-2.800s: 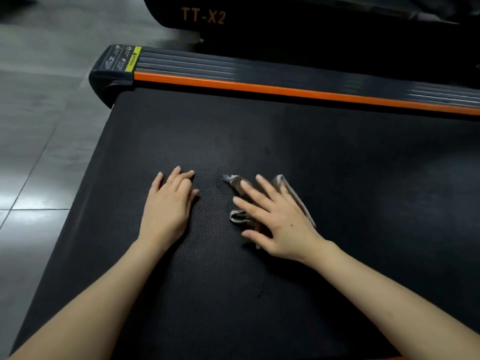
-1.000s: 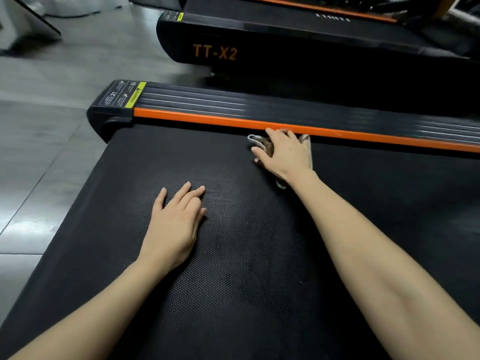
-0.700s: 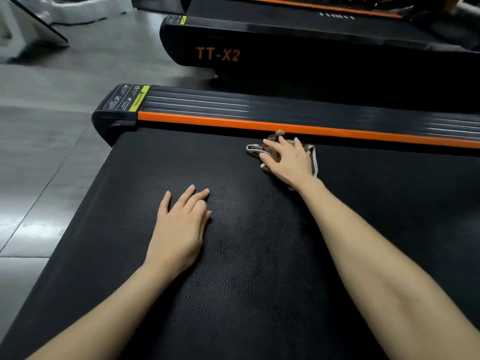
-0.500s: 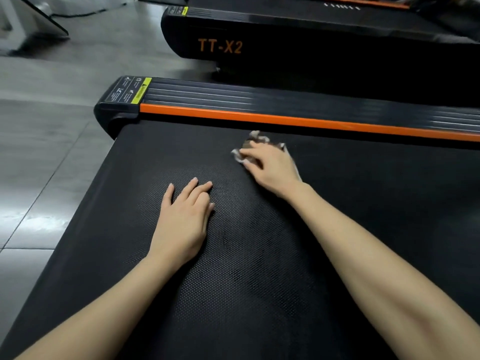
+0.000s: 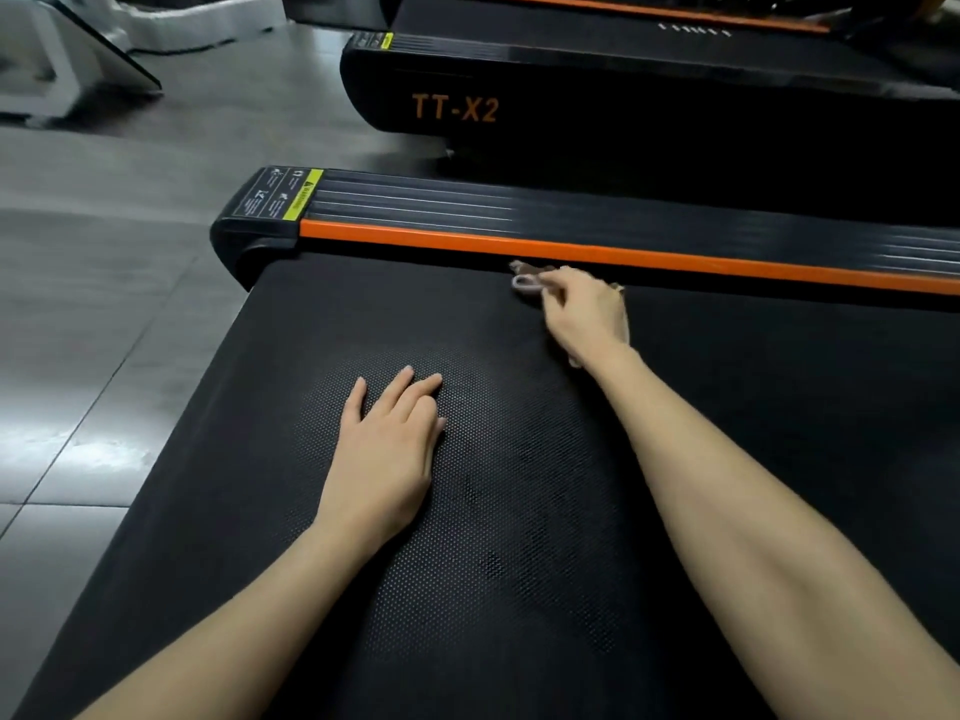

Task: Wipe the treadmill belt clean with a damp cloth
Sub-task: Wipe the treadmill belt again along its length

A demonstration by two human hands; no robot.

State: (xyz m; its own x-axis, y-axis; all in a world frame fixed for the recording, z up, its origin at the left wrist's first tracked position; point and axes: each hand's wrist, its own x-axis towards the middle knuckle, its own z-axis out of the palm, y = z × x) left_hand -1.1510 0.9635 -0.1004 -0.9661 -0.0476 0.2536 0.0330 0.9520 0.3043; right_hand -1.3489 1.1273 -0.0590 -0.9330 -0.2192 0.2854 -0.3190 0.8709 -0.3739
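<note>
Because the damp cloth [image 5: 525,279] under your right hand [image 5: 584,317] at the belt's [image 5: 519,511] far edge looks limp and light, pin it under flat fingers (left hand [image 5: 387,459] rests open, empty) so it won't bunch.

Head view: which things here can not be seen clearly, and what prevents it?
- Cloth: mostly hidden under the right hand and motion-blurred; dampness cannot be judged.
- Warning label on the side rail: print too small to read.
- Treadmill belt: cut off by the right and bottom edges.
- Belt under the left hand: covered by the palm.
</note>
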